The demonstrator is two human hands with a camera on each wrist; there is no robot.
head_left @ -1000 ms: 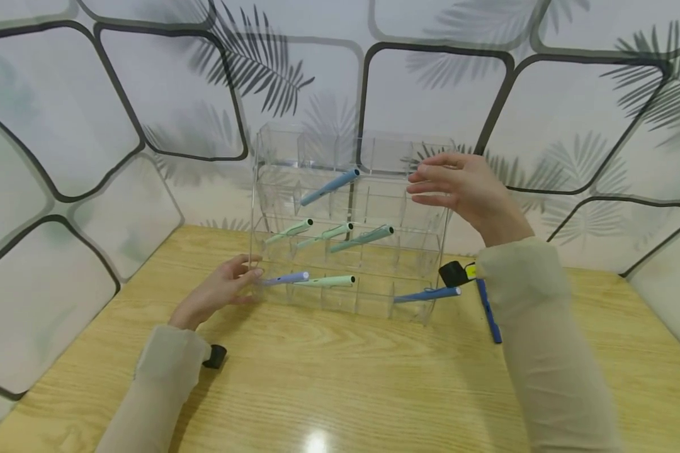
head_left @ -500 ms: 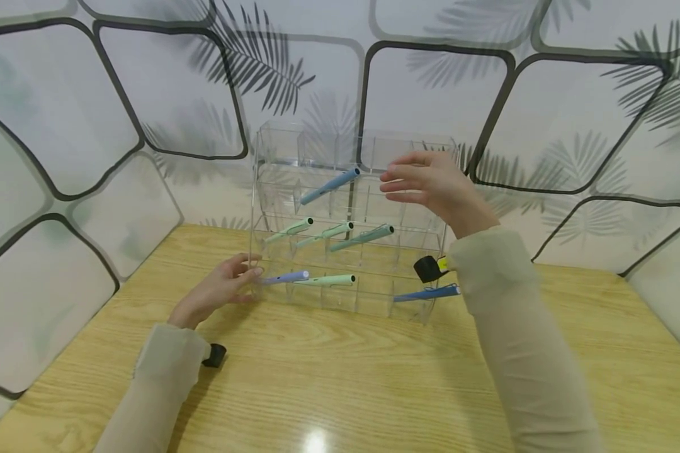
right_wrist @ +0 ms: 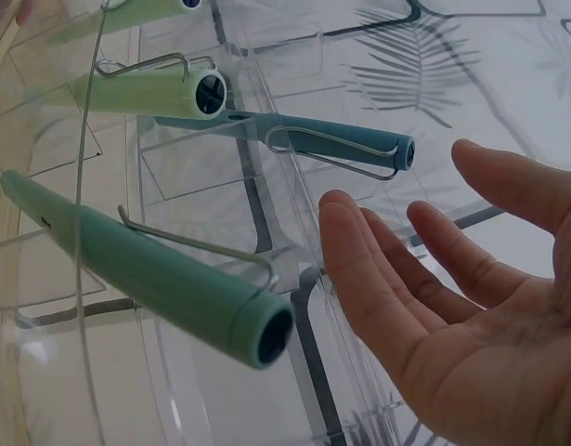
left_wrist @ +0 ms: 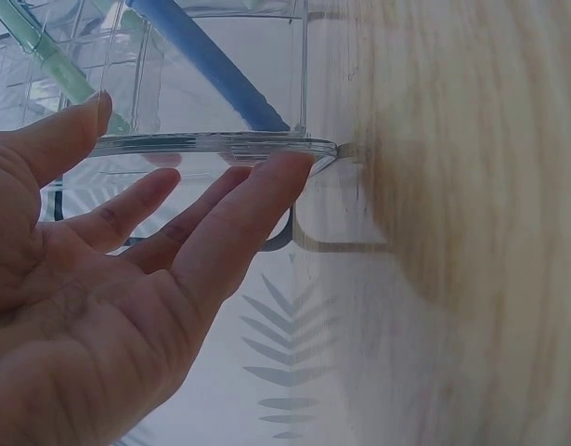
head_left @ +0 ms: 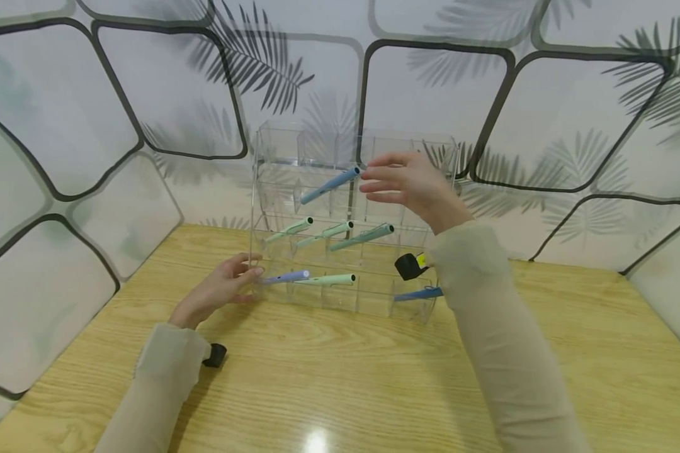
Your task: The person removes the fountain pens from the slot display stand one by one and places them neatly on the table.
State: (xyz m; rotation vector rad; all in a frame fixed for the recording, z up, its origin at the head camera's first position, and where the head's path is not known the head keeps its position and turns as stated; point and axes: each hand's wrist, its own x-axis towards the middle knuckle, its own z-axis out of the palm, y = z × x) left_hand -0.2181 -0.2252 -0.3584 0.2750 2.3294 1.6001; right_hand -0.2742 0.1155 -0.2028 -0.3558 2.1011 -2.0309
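right hand (head_left: 413,185) moved left, released; left hand (head_left: 218,290) flat against clear rack (head_left: 272,148), fingertips hidden.

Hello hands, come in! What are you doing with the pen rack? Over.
Left hand open, fingers on clear pen rack's lower left edge. Right hand open, empty, beside blue pen in upper row. Nothing between them.

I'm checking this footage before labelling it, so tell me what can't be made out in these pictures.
- Head view: the right end of the dark blue pen is hidden behind the right sleeve.
- Left wrist view: the clear organizer is cut off by the top edge.
- Right wrist view: the right hand is open; the thumb is cut off.
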